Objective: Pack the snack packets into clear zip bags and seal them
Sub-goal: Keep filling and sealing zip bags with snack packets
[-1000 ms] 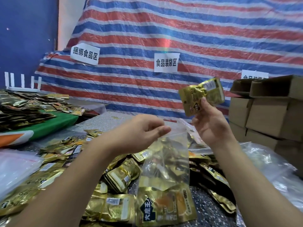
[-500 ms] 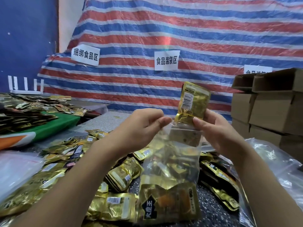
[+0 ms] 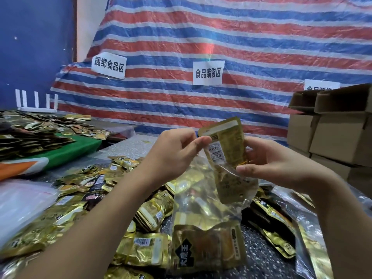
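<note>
**Gold packet halfway into the clear bag**

The left hand (image 3: pixel 173 156) pinched the left side of the mouth of the clear zip bag (image 3: pixel 207 200) between thumb and curled fingers, holding it up above the tabletop (image 3: pixel 259 256). The right hand (image 3: pixel 277 164) gripped the bag's right side together with a gold snack packet (image 3: pixel 225 150), thumb in front and fingers curled behind. The packet stood nearly upright, its lower half inside the bag and its upper half above the mouth. The bag hung down from both hands; at its bottom lay another gold packet (image 3: pixel 209 248) with black lettering, seen through the plastic

Below and around the bag, loose gold packets (image 3: pixel 149 214) lay heaped over the near-left part of the tabletop and on toward its near edge. More packets (image 3: pixel 271 222) lay to the right of the bag, some under clear plastic. A stack of clear bags (image 3: pixel 22 200) sat at the left edge. Past it, a green cloth (image 3: pixel 76 150) carried a further spread of packets. Cardboard boxes (image 3: pixel 338 135) stood stacked at the right side, and a red, white and blue striped tarp (image 3: pixel 221 37) with white paper signs (image 3: pixel 208 73) hung behind the far edge
</note>
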A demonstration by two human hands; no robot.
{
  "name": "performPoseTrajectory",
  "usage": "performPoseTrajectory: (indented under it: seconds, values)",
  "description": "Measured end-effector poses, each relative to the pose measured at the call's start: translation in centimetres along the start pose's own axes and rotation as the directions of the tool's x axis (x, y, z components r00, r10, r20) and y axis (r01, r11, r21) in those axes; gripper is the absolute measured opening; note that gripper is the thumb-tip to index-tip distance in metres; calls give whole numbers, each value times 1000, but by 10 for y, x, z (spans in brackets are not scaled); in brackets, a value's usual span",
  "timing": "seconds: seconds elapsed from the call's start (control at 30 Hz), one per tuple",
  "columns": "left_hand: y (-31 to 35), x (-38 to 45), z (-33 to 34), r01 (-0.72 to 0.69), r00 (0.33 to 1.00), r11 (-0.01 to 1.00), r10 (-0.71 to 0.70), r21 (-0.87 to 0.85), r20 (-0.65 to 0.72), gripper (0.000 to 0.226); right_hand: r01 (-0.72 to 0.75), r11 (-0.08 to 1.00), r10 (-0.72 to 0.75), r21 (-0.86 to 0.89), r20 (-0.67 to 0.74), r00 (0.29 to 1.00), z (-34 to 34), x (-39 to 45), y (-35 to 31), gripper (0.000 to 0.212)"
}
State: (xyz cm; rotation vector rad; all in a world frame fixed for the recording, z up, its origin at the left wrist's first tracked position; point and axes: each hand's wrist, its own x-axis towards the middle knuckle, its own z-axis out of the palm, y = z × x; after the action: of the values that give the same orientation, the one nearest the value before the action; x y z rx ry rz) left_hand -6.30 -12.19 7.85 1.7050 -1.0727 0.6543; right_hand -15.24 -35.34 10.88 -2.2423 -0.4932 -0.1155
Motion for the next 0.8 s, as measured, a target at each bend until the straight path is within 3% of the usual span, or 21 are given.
performPoseTrajectory:
  seconds: [0.3,0.5,0.7,0.8]
  values:
    - [3,-5,11,-21,975,999,12,-39,-221,61,-63,978,74,-201,46,996,6,-5,-18,45]
    - [7,-6,14,2,976,995,-22,-95,-215,54,-95,947,105,-306,14,994,6,-9,-24,39]
    - [9,-2,10,141,973,968,-174,-207,-151,22,-100,948,102,-302,-8,995,4,-9,-25,36]
    - [7,-3,9,153,980,966,-175,-207,-94,14,-71,955,80,-288,19,997,7,-9,-25,31]
